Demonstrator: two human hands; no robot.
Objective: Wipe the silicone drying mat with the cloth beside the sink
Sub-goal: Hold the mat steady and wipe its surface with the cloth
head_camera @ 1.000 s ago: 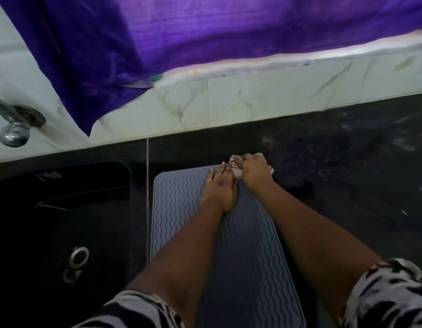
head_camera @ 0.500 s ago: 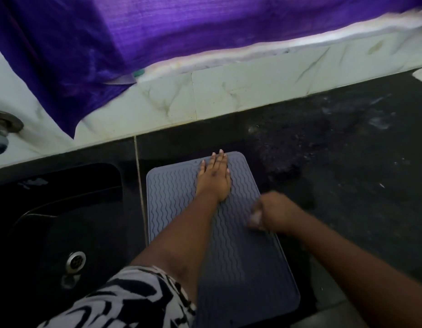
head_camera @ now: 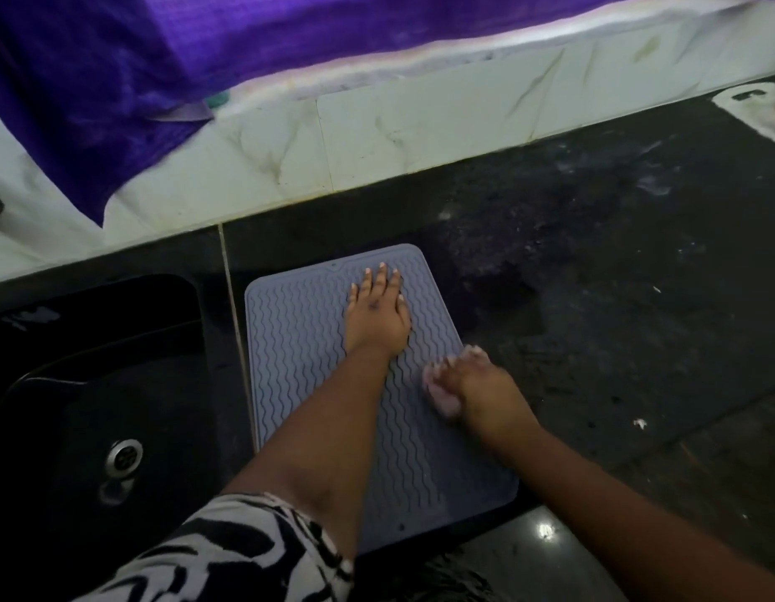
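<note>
Mat [head_camera: 299, 362] beside the sink [head_camera: 94, 384] is pressed flat by the spread left hand [head_camera: 377, 317], while a blurred cloth [head_camera: 442, 395] is gripped by the right hand [head_camera: 477, 384] at its right edge.

A: Right hand [head_camera: 477, 384] has swept the cloth [head_camera: 442, 395] down from the mat's [head_camera: 299, 341] far edge!
B: Yes, now at its right edge, mid-length. Left hand [head_camera: 377, 315] slid up slightly.

Left hand [head_camera: 377, 312] flat, fingers straight, on far half of grey mat [head_camera: 303, 362]. Right hand [head_camera: 477, 384] grips pale cloth [head_camera: 440, 395] at mat's right edge. Black sink [head_camera: 94, 384] left of mat; dark table [head_camera: 616, 297].
</note>
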